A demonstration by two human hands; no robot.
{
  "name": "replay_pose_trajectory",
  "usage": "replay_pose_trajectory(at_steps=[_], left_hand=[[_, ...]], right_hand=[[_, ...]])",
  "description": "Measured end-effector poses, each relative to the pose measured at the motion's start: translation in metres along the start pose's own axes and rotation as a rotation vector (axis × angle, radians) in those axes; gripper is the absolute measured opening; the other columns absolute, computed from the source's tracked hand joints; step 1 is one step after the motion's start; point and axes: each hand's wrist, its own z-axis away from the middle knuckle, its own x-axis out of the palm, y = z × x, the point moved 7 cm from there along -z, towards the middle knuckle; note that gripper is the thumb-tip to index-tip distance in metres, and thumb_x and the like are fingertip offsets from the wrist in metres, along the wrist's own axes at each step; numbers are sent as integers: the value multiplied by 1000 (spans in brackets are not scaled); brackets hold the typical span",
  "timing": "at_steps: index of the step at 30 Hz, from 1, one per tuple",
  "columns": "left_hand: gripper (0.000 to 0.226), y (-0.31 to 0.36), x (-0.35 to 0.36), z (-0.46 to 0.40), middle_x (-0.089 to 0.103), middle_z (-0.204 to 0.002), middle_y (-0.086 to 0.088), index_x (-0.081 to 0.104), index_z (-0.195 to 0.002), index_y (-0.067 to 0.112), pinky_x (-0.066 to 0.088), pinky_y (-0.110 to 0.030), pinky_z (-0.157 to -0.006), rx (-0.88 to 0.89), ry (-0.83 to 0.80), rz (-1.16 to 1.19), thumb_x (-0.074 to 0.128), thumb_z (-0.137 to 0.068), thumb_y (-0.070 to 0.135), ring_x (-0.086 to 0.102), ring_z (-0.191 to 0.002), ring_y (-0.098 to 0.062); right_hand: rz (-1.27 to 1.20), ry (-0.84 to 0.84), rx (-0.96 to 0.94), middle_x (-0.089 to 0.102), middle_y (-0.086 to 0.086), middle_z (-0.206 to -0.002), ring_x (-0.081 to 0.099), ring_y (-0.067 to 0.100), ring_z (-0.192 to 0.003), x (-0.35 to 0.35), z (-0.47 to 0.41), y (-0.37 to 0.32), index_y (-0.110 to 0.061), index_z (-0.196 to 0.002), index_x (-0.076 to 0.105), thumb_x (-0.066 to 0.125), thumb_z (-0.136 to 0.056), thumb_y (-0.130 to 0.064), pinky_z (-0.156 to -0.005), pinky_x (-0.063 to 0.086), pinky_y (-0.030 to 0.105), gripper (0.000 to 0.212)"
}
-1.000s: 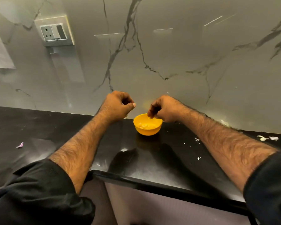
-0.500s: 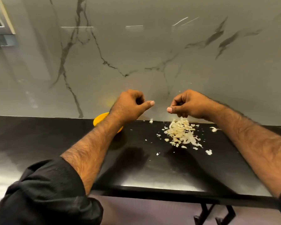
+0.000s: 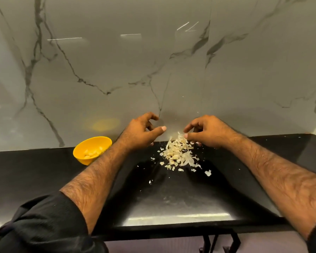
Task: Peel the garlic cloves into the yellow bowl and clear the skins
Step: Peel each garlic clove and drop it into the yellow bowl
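Note:
The yellow bowl (image 3: 80, 153) stands on the black counter at the left, next to the wall, with several peeled garlic cloves (image 3: 92, 153) inside. To its right lies a loose pile of pale garlic skins (image 3: 177, 154). My left hand (image 3: 140, 133) hovers just left of the pile's far end, thumb stretched out, fingers loosely curled, holding nothing. My right hand (image 3: 209, 132) sits at the pile's far right edge. Its fingers are bent down like a claw, and the thumb tip touches the top skins.
Stray skin flakes (image 3: 207, 172) dot the black counter (image 3: 181, 201) in front of the pile. A grey marble wall (image 3: 153, 70) rises right behind the hands. The counter's front edge runs below my forearms, with a black metal frame underneath.
The view has swung right from the bowl to the skin pile. Both hands left the bowl, loosened from fists and dropped to either side of the pile's far end.

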Motion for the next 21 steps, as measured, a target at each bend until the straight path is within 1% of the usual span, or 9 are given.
replay_pose_trajectory(at_steps=[1, 3, 5, 7, 11, 14, 17, 19, 21], left_hand=[[37, -1, 1, 0, 75, -96, 2, 60, -129, 28, 66, -39, -71, -19, -10, -27, 70, -99, 49, 77, -71, -15], [23, -11, 3, 0, 77, -87, 3, 67, -112, 26, 67, -43, -77, -54, -19, -124, 71, -99, 45, 77, -70, -14], [14, -24, 3, 0, 76, -84, 4, 70, -96, 28, 66, -46, -80, -100, -24, -168, 73, -98, 41, 76, -74, -15], [13, -35, 2, -1, 76, -84, 4, 71, -89, 28, 66, -48, -82, -123, -4, -164, 73, -96, 39, 75, -79, -17], [8, -41, 3, 2, 75, -89, 6, 73, -95, 28, 66, -45, -83, -106, -29, -126, 77, -95, 35, 74, -84, -14], [12, -37, 9, 1, 76, -88, 8, 76, -95, 26, 65, -42, -83, -53, -88, -71, 86, -89, 31, 73, -85, -12], [14, -36, 20, 0, 78, -87, 7, 79, -91, 26, 64, -42, -87, -15, -171, -25, 90, -83, 28, 75, -88, -14], [10, -39, 25, -2, 78, -86, 7, 79, -91, 27, 64, -43, -88, 2, -172, -19, 87, -86, 25, 75, -87, -13], [6, -45, 26, -5, 76, -86, 9, 78, -94, 28, 62, -38, -84, -8, -117, -36, 82, -91, 26, 72, -85, -10]], right_hand=[[61, 17, 22, 74, -10, -94, 72, 3, -82, -1, -2, 4, -33, -102, 74, 76, -95, -38, -79, 59, 29, 10], [133, 21, 61, 72, -12, -95, 67, 3, -89, 0, -5, 12, -31, -96, 74, 77, -95, -30, -72, 52, 21, 3], [181, 22, 92, 71, -10, -96, 65, 2, -89, 0, -8, 19, -27, -94, 73, 75, -96, -21, -66, 45, 17, 7], [244, 23, 111, 70, -10, -97, 65, 4, -90, 2, -10, 22, -27, -95, 73, 73, -96, -15, -67, 46, 18, 12], [347, -13, 77, 69, -11, -103, 67, 9, -97, 15, -13, 16, -31, -102, 72, 70, -95, -14, -84, 57, 26, 18], [279, 6, -40, 68, -13, -95, 67, 4, -89, 19, -8, -7, -30, -96, 74, 76, -93, -20, -77, 55, 23, 11], [167, -113, -128, 68, -11, -93, 64, 2, -78, 34, -2, -29, -32, -88, 77, 83, -87, -24, -69, 53, 21, 10], [185, -172, -166, 66, -12, -93, 62, 3, -79, 44, -1, -39, -34, -86, 78, 84, -85, -29, -69, 53, 23, 8], [207, -210, -186, 64, -13, -91, 64, 5, -87, 52, -3, -45, -36, -84, 78, 83, -85, -31, -75, 56, 28, 8]])
